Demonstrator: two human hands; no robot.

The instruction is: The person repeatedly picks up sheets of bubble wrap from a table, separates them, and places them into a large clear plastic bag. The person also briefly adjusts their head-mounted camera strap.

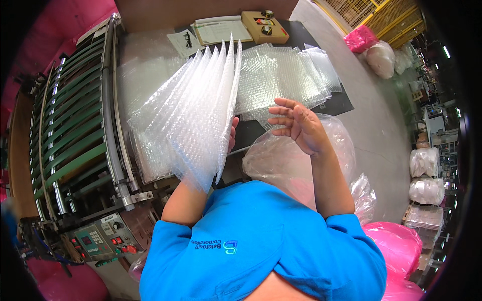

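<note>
Bubble-wrap fan (193,113) stands btwn conveyor machine (75,135) at left & flat bubble sheets (286,75) on table (341,105) at right.

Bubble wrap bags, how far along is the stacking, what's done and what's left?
Done: a spread pile of bubble wrap bags already lies on the dark table. In hand: the left hand holds up a fanned stack of bags, while the right hand is open beside it, holding nothing. Left: more sheets lie by the green-belted machine; how many cannot be told.
</note>
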